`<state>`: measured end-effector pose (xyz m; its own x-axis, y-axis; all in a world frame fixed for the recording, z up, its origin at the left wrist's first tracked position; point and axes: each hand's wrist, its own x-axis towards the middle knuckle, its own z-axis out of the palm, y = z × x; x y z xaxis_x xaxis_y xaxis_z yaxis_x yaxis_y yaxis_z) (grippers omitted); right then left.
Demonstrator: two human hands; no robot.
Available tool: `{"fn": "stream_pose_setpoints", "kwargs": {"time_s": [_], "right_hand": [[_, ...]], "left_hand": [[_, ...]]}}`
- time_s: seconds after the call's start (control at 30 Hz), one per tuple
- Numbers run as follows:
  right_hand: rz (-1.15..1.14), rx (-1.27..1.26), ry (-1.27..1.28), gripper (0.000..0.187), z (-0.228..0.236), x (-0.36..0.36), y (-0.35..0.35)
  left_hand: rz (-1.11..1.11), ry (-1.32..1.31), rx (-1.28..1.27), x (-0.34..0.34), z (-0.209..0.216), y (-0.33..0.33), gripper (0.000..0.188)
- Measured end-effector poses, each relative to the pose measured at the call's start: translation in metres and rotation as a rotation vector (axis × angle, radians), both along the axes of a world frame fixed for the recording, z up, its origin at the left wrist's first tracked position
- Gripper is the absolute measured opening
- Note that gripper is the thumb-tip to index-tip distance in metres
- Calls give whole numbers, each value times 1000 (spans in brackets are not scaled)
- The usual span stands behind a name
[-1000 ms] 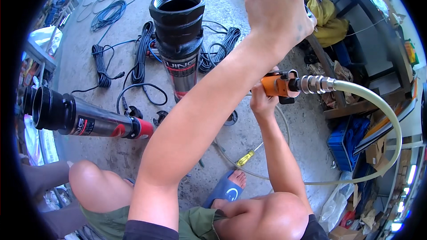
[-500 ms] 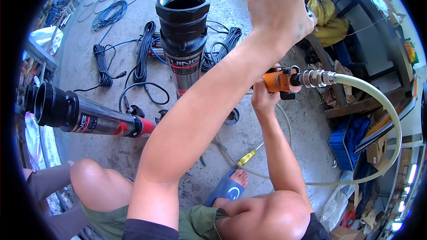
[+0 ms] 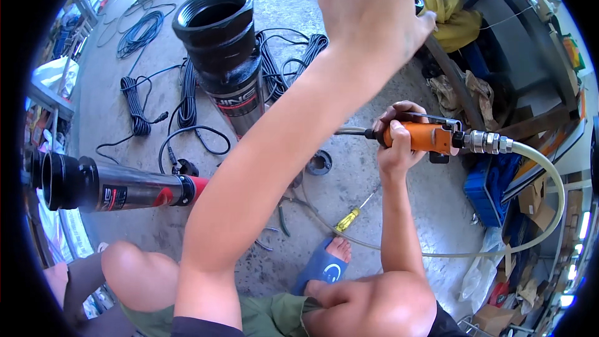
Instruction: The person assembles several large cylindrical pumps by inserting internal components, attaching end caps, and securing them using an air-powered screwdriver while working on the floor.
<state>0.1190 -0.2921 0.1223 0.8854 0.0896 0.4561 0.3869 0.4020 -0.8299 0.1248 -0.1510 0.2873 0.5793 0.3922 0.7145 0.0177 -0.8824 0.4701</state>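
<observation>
My right hand (image 3: 398, 143) is closed round a straight orange air tool (image 3: 427, 138) with a metal lever along its top. The tool lies roughly level. Its thin shaft points left and passes behind my left forearm; metal couplings join its right end to a pale hose (image 3: 549, 175). My left hand (image 3: 371, 15) is raised at the top edge, thumb held away from the bent fingers. Fingertips are cut off, and I see nothing in it. Left of that forearm stands a black-topped steel cylinder (image 3: 228, 56), tilted, its threaded mouth upward. My forearm hides its lower part.
A second cylinder (image 3: 134, 187) with a red end lies at the left. Bundled black cables (image 3: 136, 106) lie beyond it. A yellow-handled screwdriver (image 3: 348, 219) rests by my sandalled foot (image 3: 324, 267), near a black ring (image 3: 319, 163). A blue crate (image 3: 485, 193) stands at the right.
My right hand has moved right and slightly down with the air tool, bringing its shaft into sight. My left hand has shifted left and its thumb has spread. The whole view has turned slightly.
</observation>
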Motion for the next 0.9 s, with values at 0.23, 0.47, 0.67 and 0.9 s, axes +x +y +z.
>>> {"fn": "stream_pose_setpoints", "kwargs": {"time_s": [0.23,0.47,0.67,0.9], "right_hand": [[161,9,28,35,31,-55,33],[354,99,-88,34,8,-73,70],[317,64,-80,33,0,-82,92],[288,54,-25,33,-4,-93,107]], "left_hand": [[-138,-98,281,-116,25,29,63],[-358,-109,-157,-109,6,106,53],[-622,12,-585,-108,-4,119,32],[-518,-284,-365,-85,-21,128,26]]}}
